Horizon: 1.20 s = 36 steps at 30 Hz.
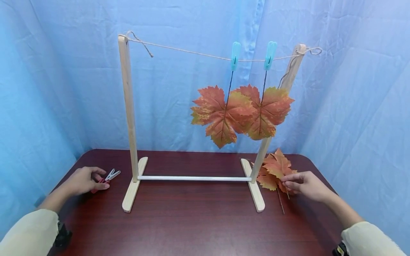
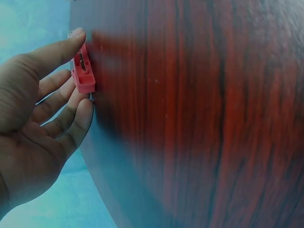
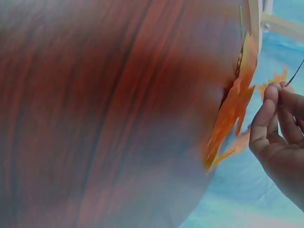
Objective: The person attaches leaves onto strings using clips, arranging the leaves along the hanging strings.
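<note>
At the table's left side, my left hand (image 1: 84,181) has its thumb and fingers around a red clothespin (image 2: 83,71). A white clothespin (image 1: 112,175) lies against it. My right hand (image 1: 309,185) pinches an orange maple leaf (image 1: 278,165) near its stem, above other artificial leaves (image 3: 232,109) on the table at right. Two more orange leaves, a left one (image 1: 221,117) and a right one (image 1: 267,110), hang by their stems from a string (image 1: 192,52). Turquoise clothespins, one (image 1: 235,56) beside the other (image 1: 270,55), clip them there.
A wooden stand has a left post (image 1: 128,106) and a right post (image 1: 263,154), joined low down by a white bar (image 1: 192,178). Its feet rest on the dark red-brown table (image 1: 192,220). Blue curtains (image 1: 169,96) surround the table's back and sides.
</note>
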Available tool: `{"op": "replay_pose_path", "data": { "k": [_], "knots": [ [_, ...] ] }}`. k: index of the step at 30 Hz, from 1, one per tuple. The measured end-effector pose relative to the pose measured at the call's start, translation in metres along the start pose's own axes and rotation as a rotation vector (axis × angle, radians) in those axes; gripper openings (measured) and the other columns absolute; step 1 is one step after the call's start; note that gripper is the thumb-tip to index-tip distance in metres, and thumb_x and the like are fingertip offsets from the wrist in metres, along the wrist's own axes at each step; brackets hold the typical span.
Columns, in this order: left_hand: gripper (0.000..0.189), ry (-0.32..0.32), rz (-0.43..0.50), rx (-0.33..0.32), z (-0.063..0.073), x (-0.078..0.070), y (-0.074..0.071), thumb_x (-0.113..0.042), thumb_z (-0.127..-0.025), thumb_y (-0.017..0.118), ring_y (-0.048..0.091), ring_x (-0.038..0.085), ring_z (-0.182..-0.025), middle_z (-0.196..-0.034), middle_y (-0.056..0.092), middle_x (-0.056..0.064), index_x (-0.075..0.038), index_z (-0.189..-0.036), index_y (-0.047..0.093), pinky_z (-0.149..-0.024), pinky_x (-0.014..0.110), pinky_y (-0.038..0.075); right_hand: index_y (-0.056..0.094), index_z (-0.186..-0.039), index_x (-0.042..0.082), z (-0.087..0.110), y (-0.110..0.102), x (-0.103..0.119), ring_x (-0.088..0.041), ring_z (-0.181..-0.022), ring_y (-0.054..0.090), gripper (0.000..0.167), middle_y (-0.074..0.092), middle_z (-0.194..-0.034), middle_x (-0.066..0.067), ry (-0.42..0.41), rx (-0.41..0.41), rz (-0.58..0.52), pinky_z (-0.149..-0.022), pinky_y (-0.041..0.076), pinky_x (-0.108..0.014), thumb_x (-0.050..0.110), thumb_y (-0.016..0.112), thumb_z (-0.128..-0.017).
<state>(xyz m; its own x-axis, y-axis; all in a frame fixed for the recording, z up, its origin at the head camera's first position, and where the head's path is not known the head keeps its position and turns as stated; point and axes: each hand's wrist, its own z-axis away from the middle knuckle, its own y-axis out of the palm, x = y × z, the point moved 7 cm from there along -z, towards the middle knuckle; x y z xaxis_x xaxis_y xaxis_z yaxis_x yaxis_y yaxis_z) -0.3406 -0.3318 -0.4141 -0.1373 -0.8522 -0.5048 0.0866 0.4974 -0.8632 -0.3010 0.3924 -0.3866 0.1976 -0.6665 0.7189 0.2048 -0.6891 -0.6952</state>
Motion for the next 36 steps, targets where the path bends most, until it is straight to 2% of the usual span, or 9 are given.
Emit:
{"op": "replay_pose_path", "data": {
  "k": [5,9,13,16,20,23,26,33,36],
  "knots": [
    [0.062,-0.007,0.022,-0.001,0.001,0.001,0.002,-0.024,-0.081,0.088,0.059,0.020,-0.074,-0.091,0.067,0.010,0.014,-0.122,0.062,-0.060,0.034,0.050,0.070,-0.122,-0.006,-0.003,0.006,0.018,-0.017,-0.063,0.058,0.027,0.069,-0.084,-0.013,-0.045,0.005,-0.002,-0.055,0.051,-0.030,0.010,0.064,-0.102],
    [0.057,-0.017,0.030,0.004,0.002,0.002,0.003,-0.021,-0.083,0.086,0.059,0.020,-0.073,-0.091,0.067,0.009,0.013,-0.122,0.062,-0.059,0.034,0.050,0.071,-0.120,-0.004,-0.004,0.012,0.030,-0.013,-0.057,0.052,0.025,0.067,-0.080,-0.013,-0.068,0.011,-0.012,-0.050,0.044,-0.027,0.012,0.064,-0.102],
    [0.054,-0.006,0.025,0.006,0.005,-0.001,0.001,-0.019,-0.085,0.084,0.060,0.019,-0.070,-0.090,0.067,0.008,0.013,-0.122,0.062,-0.058,0.033,0.050,0.072,-0.117,-0.001,-0.005,0.018,0.041,-0.009,-0.052,0.046,0.023,0.064,-0.075,-0.013,-0.083,0.014,-0.001,-0.046,0.040,-0.027,0.015,0.065,-0.102],
    [0.052,0.024,0.019,-0.003,0.010,-0.006,-0.001,-0.019,-0.086,0.083,0.060,0.018,-0.067,-0.089,0.067,0.007,0.013,-0.122,0.063,-0.056,0.031,0.050,0.074,-0.114,0.003,-0.005,0.020,0.051,-0.008,-0.052,0.047,0.020,0.066,-0.075,-0.010,-0.127,-0.005,0.052,-0.046,0.042,-0.027,0.016,0.066,-0.102],
    [0.049,0.085,0.005,-0.048,0.017,-0.016,-0.007,-0.018,-0.085,0.084,0.060,0.015,-0.066,-0.088,0.067,0.004,0.011,-0.119,0.066,-0.055,0.028,0.050,0.076,-0.108,0.013,-0.004,0.023,0.069,-0.006,-0.061,0.054,0.012,0.071,-0.085,-0.001,-0.201,-0.061,0.170,-0.053,0.047,-0.026,0.015,0.068,-0.100],
    [0.046,0.125,-0.010,-0.080,0.022,-0.025,-0.013,-0.019,-0.084,0.085,0.060,0.013,-0.068,-0.088,0.067,0.002,0.009,-0.117,0.068,-0.056,0.026,0.050,0.076,-0.106,0.016,-0.004,0.027,0.082,-0.006,-0.069,0.057,0.010,0.070,-0.087,0.005,-0.230,-0.085,0.217,-0.059,0.049,-0.026,0.014,0.068,-0.100],
    [0.044,0.162,-0.021,-0.096,0.026,-0.036,-0.018,-0.019,-0.085,0.084,0.060,0.011,-0.072,-0.089,0.068,0.000,0.007,-0.117,0.069,-0.058,0.026,0.050,0.075,-0.104,0.018,-0.005,0.031,0.094,-0.006,-0.068,0.056,0.009,0.067,-0.084,0.007,-0.240,-0.094,0.221,-0.059,0.048,-0.026,0.014,0.069,-0.099],
    [0.034,0.275,-0.023,-0.154,0.035,-0.064,-0.028,-0.013,-0.089,0.081,0.063,0.006,-0.076,-0.091,0.070,-0.001,0.005,-0.116,0.071,-0.064,0.025,0.053,0.074,-0.102,0.021,-0.011,0.040,0.115,-0.005,-0.049,0.044,0.008,0.061,-0.070,0.004,-0.257,-0.092,0.184,-0.046,0.042,-0.026,0.018,0.067,-0.101],
    [0.031,0.298,0.002,-0.181,0.039,-0.074,-0.032,-0.010,-0.089,0.081,0.063,0.004,-0.077,-0.092,0.071,0.000,0.004,-0.115,0.072,-0.065,0.024,0.054,0.074,-0.101,0.020,-0.014,0.041,0.125,-0.005,-0.052,0.046,0.009,0.062,-0.072,0.004,-0.299,-0.112,0.193,-0.048,0.044,-0.026,0.015,0.066,-0.101]
  ]
}}
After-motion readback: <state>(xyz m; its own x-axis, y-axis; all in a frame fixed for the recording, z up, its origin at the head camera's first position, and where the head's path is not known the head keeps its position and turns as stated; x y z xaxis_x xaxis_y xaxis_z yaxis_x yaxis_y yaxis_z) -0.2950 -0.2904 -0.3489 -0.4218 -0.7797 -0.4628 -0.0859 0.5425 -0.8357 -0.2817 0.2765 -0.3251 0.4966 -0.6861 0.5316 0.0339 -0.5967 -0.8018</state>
